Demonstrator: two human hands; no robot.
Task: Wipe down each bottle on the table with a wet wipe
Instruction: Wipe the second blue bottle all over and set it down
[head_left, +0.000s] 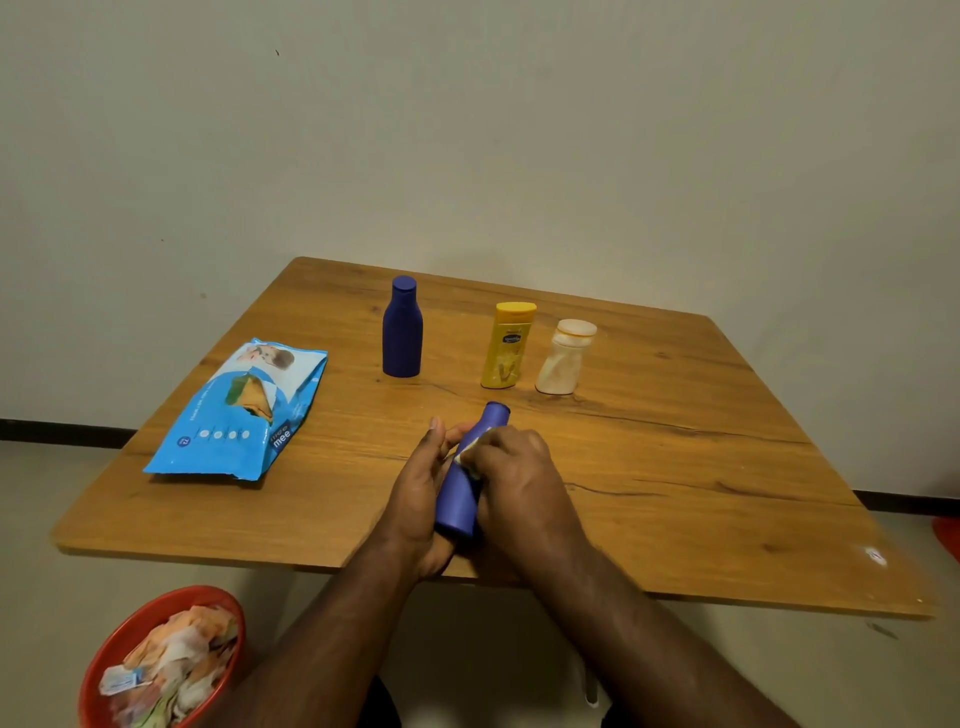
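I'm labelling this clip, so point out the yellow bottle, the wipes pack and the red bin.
yellow bottle (508, 349): head view, front label.
wipes pack (244, 410): head view, printed top face.
red bin (136, 625): head view, upper-left rim.

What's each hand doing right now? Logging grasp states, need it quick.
Left hand: holds the blue bottle tilted.
Right hand: presses a wet wipe against that bottle, fingers curled on it.

The crumpled white wet wipe (467, 451) is mostly disappearing under the right hand (511, 470). The lying dark-blue plastic bottle (457, 499) is showing only partly between both hands. The frame's bottom edge is cutting off the round red bin (104, 670) of used wipes, and a red object (948, 535) is getting clipped at the right edge.
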